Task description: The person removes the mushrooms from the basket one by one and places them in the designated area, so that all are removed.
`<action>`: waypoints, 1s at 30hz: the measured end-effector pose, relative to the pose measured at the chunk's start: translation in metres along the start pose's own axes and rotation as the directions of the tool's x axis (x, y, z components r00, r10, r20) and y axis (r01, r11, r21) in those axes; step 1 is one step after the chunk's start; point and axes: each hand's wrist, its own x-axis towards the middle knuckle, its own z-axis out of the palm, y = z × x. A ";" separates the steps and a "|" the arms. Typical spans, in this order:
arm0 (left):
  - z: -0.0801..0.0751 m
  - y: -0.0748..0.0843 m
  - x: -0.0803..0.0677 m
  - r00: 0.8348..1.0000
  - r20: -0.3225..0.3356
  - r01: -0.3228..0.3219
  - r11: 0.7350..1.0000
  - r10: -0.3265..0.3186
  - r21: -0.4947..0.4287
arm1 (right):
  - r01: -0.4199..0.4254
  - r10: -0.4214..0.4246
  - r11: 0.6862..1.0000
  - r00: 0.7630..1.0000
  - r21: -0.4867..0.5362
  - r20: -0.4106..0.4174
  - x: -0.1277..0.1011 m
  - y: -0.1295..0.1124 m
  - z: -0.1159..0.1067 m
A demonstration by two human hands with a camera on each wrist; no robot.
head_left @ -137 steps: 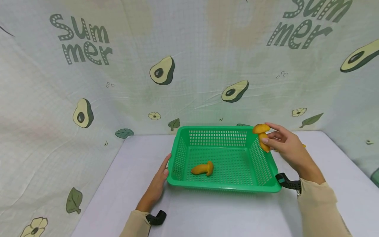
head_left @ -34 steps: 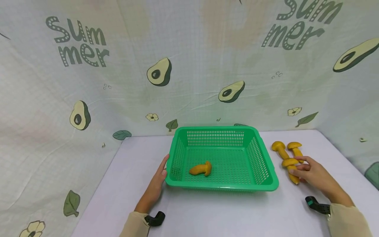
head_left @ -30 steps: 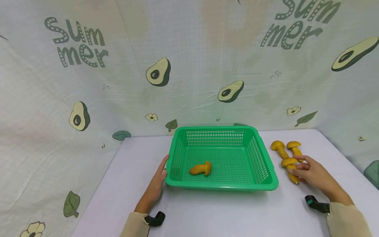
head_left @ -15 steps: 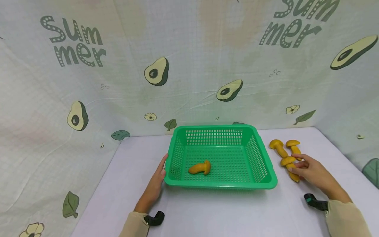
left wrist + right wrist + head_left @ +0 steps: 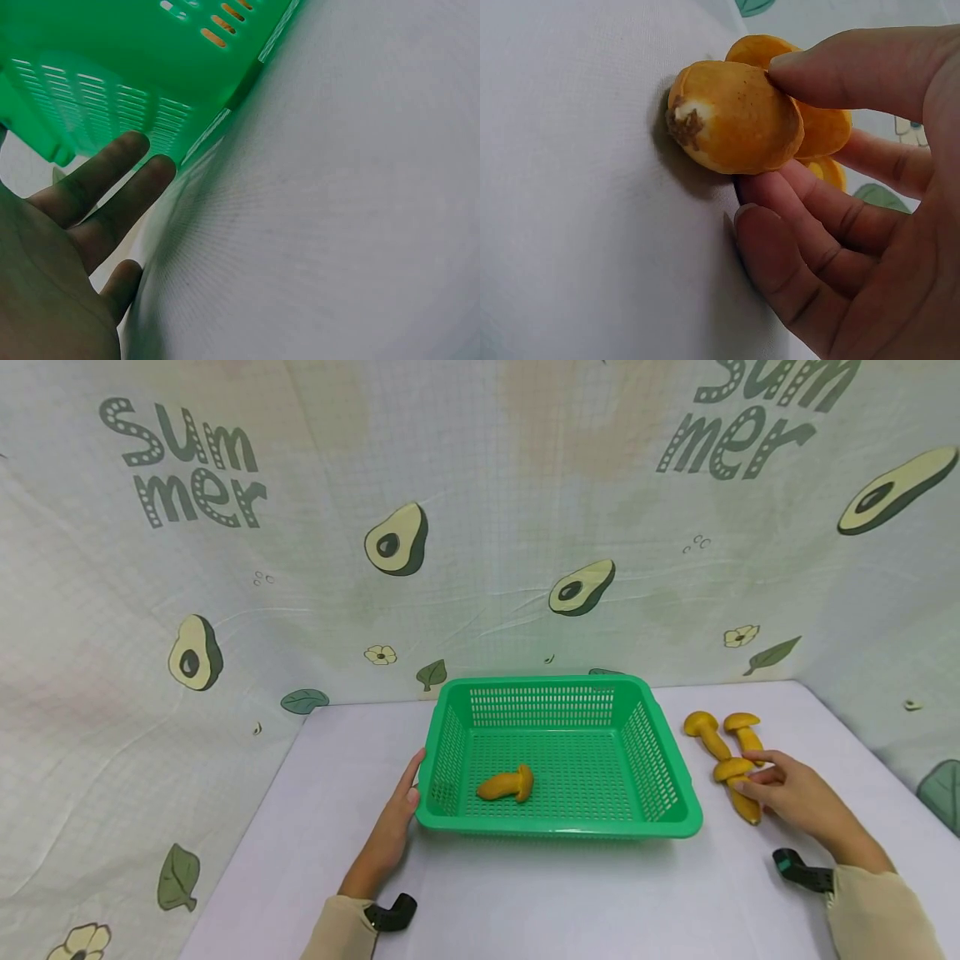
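Observation:
A yellow-orange mushroom (image 5: pixel 742 797) lies on the table right of the green basket, its cap pointing away from me. My right hand (image 5: pixel 798 789) holds it by the stem, thumb on one side and fingers on the other. In the right wrist view the brownish stem end of the mushroom (image 5: pixel 731 116) faces the camera, close over the cloth. Against the basket's left wall rests my left hand (image 5: pixel 392 827), its fingers extended. The left wrist view shows those straight fingers (image 5: pixel 112 176) at the slotted wall. Inside the basket (image 5: pixel 558 829), one mushroom (image 5: pixel 506 785) lies on its side.
Just beyond the held mushroom lie two more, one mushroom (image 5: pixel 705 731) nearer the basket and another mushroom (image 5: pixel 742 731) to its right. The white tabletop (image 5: pixel 570 893) ends at a printed cloth backdrop (image 5: pixel 495 527) behind the basket.
Earlier my right hand held a mushroom above the basket's right rim; it has moved right and down to the table with it. Over the last second little has moved. The left hand stays put.

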 end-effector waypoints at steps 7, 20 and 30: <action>0.000 0.001 -0.001 1.000 0.002 0.009 1.000 -0.009 0.001 | -0.007 0.007 1.000 1.000 0.000 -0.002 -0.001 -0.001 0.000; 0.000 -0.002 0.000 1.000 -0.001 -0.005 1.000 0.005 0.002 | -0.003 0.003 1.000 1.000 0.012 0.001 -0.001 0.001 -0.001; 0.000 0.001 0.000 1.000 0.007 -0.003 1.000 0.003 -0.009 | -0.018 0.018 1.000 1.000 0.015 -0.013 -0.003 0.002 -0.002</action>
